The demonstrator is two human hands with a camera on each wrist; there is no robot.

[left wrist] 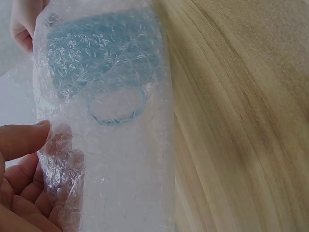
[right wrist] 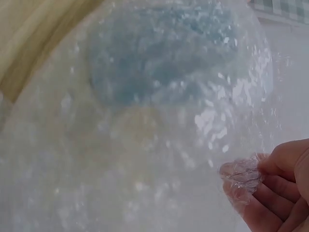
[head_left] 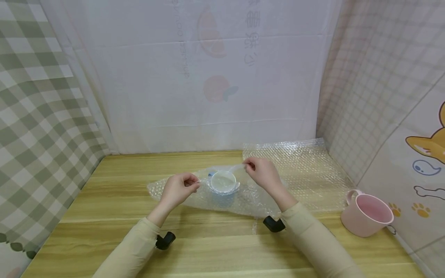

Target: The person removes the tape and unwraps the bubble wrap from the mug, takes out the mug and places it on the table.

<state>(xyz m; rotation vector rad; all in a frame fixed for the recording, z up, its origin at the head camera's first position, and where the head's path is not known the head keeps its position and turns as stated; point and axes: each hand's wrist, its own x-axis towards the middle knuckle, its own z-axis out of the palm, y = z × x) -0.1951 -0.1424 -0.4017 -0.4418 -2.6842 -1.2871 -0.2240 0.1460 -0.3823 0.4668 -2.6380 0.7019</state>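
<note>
A blue mug (head_left: 223,182) with a white inside stands mid-table, its mouth facing up, within a sheet of bubble wrap (head_left: 208,203). Through the plastic, the left wrist view shows its blue side and ring-shaped handle (left wrist: 116,106). My left hand (head_left: 176,189) pinches the wrap's upper edge to the left of the mug, thumb against fingers. On the other side, my right hand (head_left: 265,173) pinches a gathered bit of wrap (right wrist: 244,176), slightly higher and farther back. The wrap rises around the mug and blurs its lower part.
Another area of bubble wrap (head_left: 313,173) lies flat at the back right. A pink mug (head_left: 365,215) stands near the right wall. Fabric walls enclose the wooden tabletop (head_left: 208,247) at the back and both sides. Black mounts (head_left: 166,240) sit at the wrists.
</note>
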